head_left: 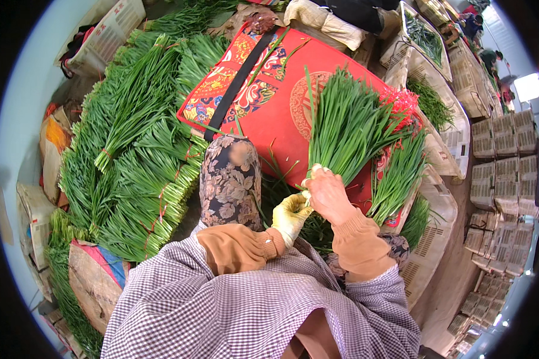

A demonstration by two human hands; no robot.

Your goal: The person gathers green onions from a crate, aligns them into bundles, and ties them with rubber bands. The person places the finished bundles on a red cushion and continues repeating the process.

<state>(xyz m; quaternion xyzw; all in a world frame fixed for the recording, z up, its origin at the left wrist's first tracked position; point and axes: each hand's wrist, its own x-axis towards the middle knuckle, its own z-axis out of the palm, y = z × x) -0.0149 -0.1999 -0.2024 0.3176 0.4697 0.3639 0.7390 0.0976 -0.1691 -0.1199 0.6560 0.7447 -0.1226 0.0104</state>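
Observation:
A bunch of green Chinese chives (350,121) fans out over a red patterned fabric bag (278,130). My right hand (325,190), without a glove, grips the bunch near its stem ends. In a pale yellow glove, my left hand (292,217) has its fingertips curled together at the stem ends, just below the right hand. What those fingertips hold is too small to tell. A tangle of red ties (399,105) lies at the bag's right side, and a smaller heap of loose chives (397,179) rests below it.
Tied chive bundles (139,193) are piled high on the left. Plastic crates (435,215) line the right side, some with chives in them. Stacked crates (505,175) stand farther right. Several people (492,56) are at the far upper right. A woven sack (94,278) lies at lower left.

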